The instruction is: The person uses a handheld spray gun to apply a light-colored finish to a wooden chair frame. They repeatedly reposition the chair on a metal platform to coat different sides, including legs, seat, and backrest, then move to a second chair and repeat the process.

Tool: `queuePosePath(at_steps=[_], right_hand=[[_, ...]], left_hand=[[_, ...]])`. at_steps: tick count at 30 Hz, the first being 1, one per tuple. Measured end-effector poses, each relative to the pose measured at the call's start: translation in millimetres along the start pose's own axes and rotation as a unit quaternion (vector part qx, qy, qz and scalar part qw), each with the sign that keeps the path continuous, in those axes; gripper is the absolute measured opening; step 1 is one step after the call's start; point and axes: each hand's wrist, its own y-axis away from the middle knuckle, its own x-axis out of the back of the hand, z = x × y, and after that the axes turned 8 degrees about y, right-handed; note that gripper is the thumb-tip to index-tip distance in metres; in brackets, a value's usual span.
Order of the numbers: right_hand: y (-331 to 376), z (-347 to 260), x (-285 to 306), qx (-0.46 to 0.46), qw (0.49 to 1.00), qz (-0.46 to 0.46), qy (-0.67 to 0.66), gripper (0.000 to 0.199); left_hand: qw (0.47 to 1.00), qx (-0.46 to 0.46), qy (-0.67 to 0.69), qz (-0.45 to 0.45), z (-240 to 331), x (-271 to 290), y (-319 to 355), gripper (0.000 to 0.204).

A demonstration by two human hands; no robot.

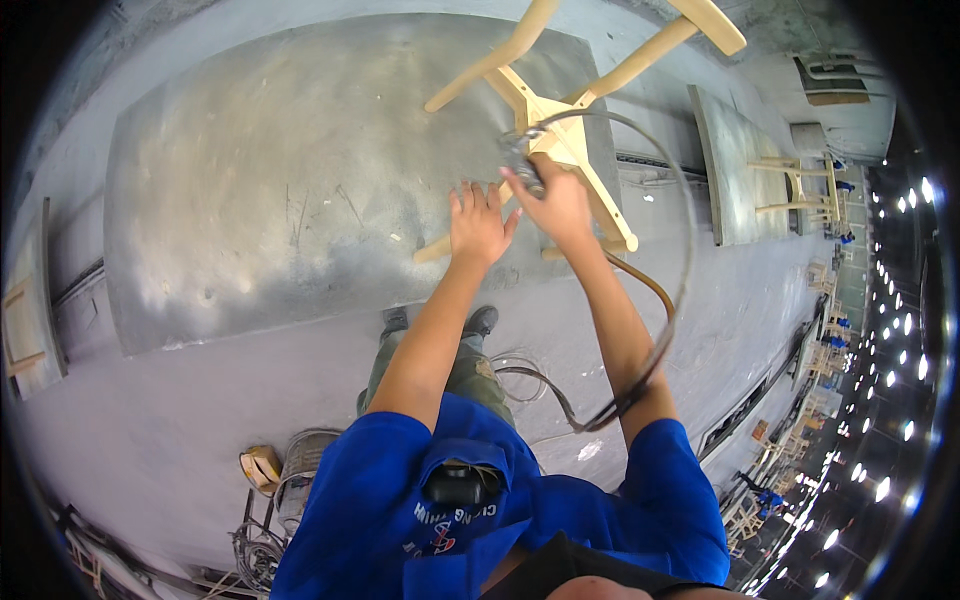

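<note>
A pale wooden chair frame lies with its legs splayed on a grey metal-topped table. My right hand is closed round a grey metal air tool beside the frame's middle joint; the tool's exact kind and its tip are hard to make out. From it a dark hose loops out to the right and back across my right forearm. My left hand is open, palm down and fingers spread, beside a wooden rail near the table's front edge. Whether it presses the rail or the tabletop, I cannot tell.
Hose coils lie on the floor by my legs. A yellow container and a metal tank stand at lower left. Another table with wooden frames is on the right, and a panel at far left. Distant workers stand along the right.
</note>
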Motion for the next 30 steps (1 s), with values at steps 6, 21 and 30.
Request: queuePosePath(at_steps=[6,21,30], right_hand=[[-36.2,-5.5,-41.6,-0.008,0.992,-0.127,-0.02,0.06],[-0.4,115.7,216.5,0.059,0.947,0.294,0.115,0.036],[6.4,207.7,120.2,0.014,0.996,0.061,0.057,0.038]], left_hand=[[0.998,0.037,-0.039,-0.035,2.4,-1.3,-4.1,0.077],[0.993,0.085,-0.042,-0.065,12.5,8.8,-6.4,0.083],[0.946,0.288,0.145,-0.041,7.6,-0.6,-26.3,0.082]])
